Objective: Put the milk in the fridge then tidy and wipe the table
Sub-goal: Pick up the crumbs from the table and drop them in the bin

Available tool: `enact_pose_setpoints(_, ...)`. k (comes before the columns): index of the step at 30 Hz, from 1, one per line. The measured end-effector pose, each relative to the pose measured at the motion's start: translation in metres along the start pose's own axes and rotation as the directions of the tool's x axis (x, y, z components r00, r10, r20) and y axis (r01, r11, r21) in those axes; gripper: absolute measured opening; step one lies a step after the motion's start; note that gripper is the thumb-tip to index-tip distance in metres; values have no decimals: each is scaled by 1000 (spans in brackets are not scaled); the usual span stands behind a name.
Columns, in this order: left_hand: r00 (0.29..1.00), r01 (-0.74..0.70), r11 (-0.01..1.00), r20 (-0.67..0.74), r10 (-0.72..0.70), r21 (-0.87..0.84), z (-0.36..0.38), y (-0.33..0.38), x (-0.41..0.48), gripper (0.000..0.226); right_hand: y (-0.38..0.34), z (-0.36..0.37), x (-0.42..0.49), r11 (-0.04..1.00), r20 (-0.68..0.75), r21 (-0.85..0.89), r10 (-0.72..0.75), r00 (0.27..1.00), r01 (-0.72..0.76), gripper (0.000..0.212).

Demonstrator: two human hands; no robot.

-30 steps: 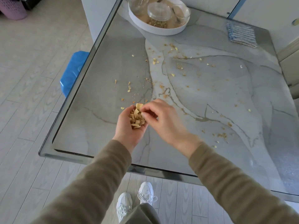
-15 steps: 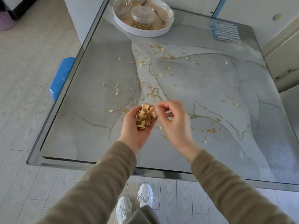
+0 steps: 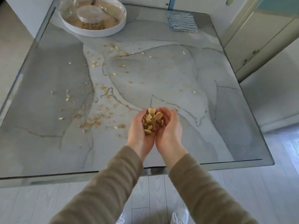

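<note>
Left hand (image 3: 140, 129) and right hand (image 3: 170, 126) are pressed side by side into a cup, fingers curled up around a heap of cereal pieces (image 3: 152, 121), held over the near side of the marble worktop (image 3: 161, 70). Loads of crumbs (image 3: 90, 122) are scattered on it, mostly left. Striped cloth (image 3: 182, 22) and white tray (image 3: 100, 32) sit at the far edge.

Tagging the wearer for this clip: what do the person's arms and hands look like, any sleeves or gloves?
The left sleeve and right sleeve are long, olive-brown knit, ending at the wrists. The left hand and right hand are bare: no gloves, rings or watch visible.
</note>
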State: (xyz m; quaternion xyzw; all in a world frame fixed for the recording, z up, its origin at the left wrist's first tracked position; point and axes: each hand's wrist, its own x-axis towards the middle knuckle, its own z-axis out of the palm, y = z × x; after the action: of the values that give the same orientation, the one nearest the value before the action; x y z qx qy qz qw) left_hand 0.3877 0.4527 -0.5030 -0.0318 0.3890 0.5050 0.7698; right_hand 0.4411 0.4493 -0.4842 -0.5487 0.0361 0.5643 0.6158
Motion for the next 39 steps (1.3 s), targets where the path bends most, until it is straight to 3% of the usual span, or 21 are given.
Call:
enact_pose_setpoints(6, 998, 64, 998, 28, -64, 8, 69, -113, 5, 22, -89, -86, 27, 998, -48, 51, -35, 998, 37, 24)
enact_pose_setpoints(12, 987, 156, 986, 30, -158, 64, 146, -246, 12, 25, -193, -196, 65, 996, -105, -36, -90, 990, 87, 20)
enact_pose_setpoints(19, 959, 277, 956, 31, -281, 96, 195, -334, 35, 25, -266, -259, 98, 994, -191, -30, -109, 975, 105, 16)
enact_pose_setpoints(24, 961, 277, 957, -11, -277, 88, 210, -368, 64, 31, -291, -276, 124, 995, -229, -36, -95, 969, 89, 14)
enact_pose_setpoints(33, 941, 292, 953, -202, -271, 83, 222, -413, 104, 33, -305, -308, 184, 973, -271, -231, -72, 960, 8, 23)
enact_pose_setpoints(39, 860, 265, 963, -437, -262, -57, 214, -448, 135, 31, -297, -336, 234, 898, -287, -403, 56, 956, -174, 25)
